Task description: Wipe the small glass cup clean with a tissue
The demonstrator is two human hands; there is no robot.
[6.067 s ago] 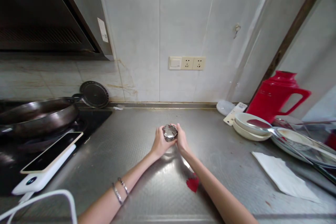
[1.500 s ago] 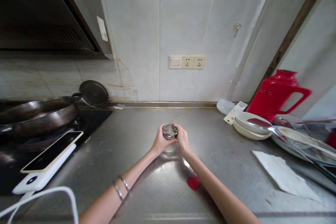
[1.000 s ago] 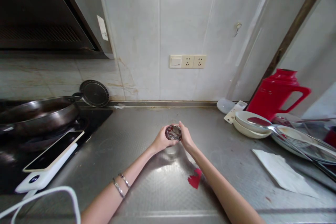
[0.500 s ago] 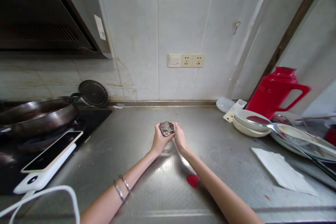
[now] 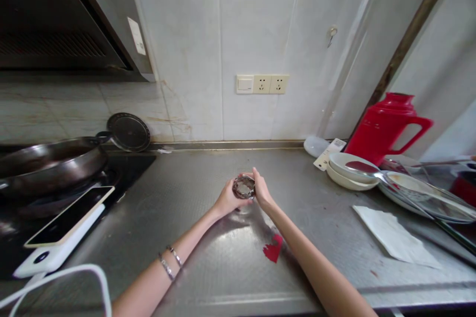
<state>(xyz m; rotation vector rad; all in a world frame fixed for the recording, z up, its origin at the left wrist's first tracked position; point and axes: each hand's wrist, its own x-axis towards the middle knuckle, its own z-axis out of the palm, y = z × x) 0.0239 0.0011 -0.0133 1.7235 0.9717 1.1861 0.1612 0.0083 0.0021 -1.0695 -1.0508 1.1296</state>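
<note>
In the middle of the steel counter [image 5: 186,257], both hands hold what looks like a clear drinking glass [image 5: 244,186], its round, faceted rim facing up towards me. My left hand [image 5: 229,198] is closed about its left and near side. Against its right side lies my right hand [image 5: 261,190], also closed on it; some of its fingers are hidden. A red paper-like cutout [image 5: 273,248], notched along its edge, lies on the counter just left of my right forearm.
At left, a pan [image 5: 52,166] sits on the black hob, near a phone [image 5: 70,215] on a white device with a cable. Rightward stand a red thermos jug [image 5: 385,126], stacked bowls [image 5: 351,181], plates with utensils, and a white paper napkin [image 5: 396,235].
The glass and both hands have shifted slightly right, and the glass's opening now faces me more fully. More of the red cutout shows beside my right forearm.
</note>
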